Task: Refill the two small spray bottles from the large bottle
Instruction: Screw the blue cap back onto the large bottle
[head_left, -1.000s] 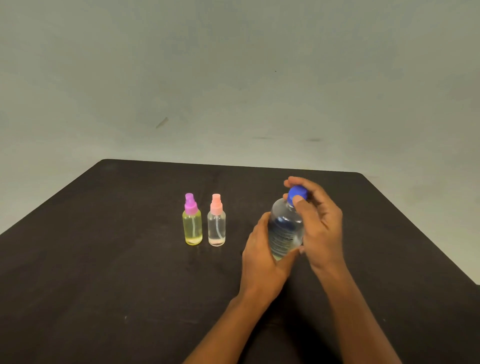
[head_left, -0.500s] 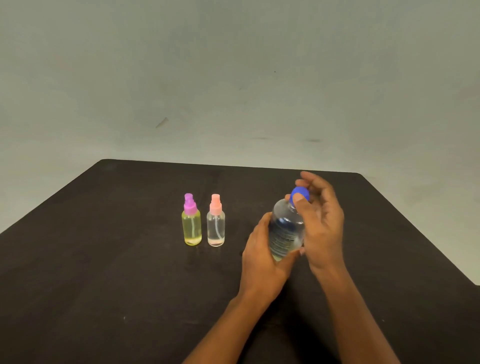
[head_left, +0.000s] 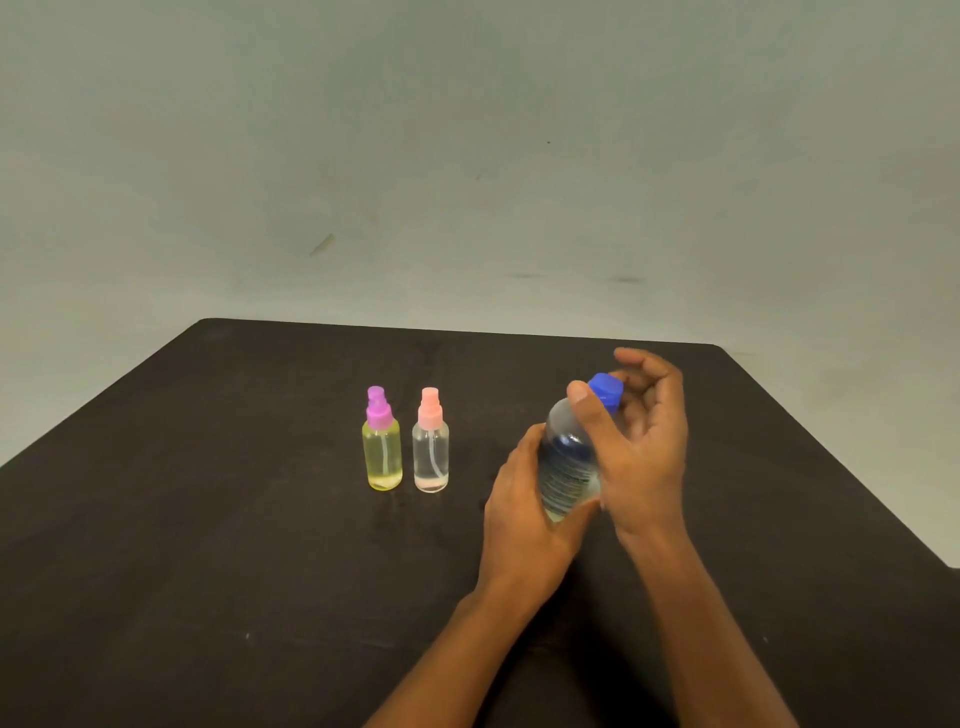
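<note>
Large bottle (head_left: 569, 462) tilted, spray bottles (head_left: 383, 447) upright

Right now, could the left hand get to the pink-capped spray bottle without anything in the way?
Probably yes. Bare table lies between the left hand and the pink-capped spray bottle, but that hand is holding the large bottle and must let go first.

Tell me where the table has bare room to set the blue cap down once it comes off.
Bare table lies left of the yellow spray bottle, and right of the right hand toward the table's right edge. A narrower bare strip runs between the pink-topped spray bottle and the left hand. It is crowded around the large bottle, between both hands.
</note>
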